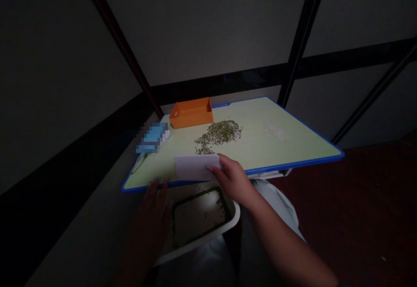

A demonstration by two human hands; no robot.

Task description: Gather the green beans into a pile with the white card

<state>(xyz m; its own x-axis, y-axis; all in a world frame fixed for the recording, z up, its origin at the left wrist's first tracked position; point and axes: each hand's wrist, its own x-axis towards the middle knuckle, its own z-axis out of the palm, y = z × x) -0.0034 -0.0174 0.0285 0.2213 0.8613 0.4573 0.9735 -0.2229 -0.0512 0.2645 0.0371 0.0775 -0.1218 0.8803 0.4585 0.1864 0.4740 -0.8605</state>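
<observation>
My right hand (233,176) pinches a flat white card (192,167) by its right end, thumb on the near face. The card stands on edge at the near rim of the pale green table (267,148). Just beyond it lies a loose heap of small green grains (223,132), with a thin trail running toward the card. Below the table edge sits a white plastic tub (234,215) with some dark grains along its inside edges. My left hand (153,208) is in shadow at the tub's left side, thumb apart from the fingers, gripping it; the fingertips reach the table edge.
An orange open tray (192,115) stands at the table's back left. A blurred light-blue object (152,138) with a white cord lies at the left edge. Pale fine scatter (273,129) is on the right. Dark-framed wall panels (221,26) rise behind; my legs are under the tub.
</observation>
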